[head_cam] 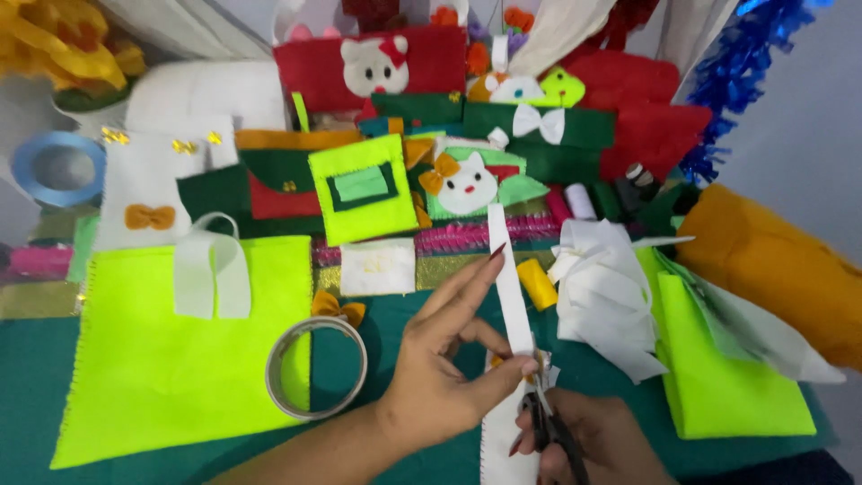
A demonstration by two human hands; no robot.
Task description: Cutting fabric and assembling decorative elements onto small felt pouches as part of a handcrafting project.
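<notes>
The left hand (440,359) pinches a long white felt strip (508,278) between thumb and fingers, holding it upright over the green table cover (27,377). Just below that pinch the right hand (588,445) is closed around a pair of scissors (546,422), whose blades meet the strip beside the left thumb — whether they are biting into the felt or only resting against it is hard to tell, since the fingers crowd that spot.

The strip looks light, soft and floppy: its free upper end stands only because it is held taut, so a grip close to the blades, as now, seems the steadiest place to take it. Its lower end trails down toward the bottom edge of the view.

Left of the strip lie a roll of tape (316,368) and a large neon yellow felt sheet (180,359). Right of the strip sit a heap of white felt scraps (606,296) and a yellow thread spool (539,283) — both close by.
</notes>
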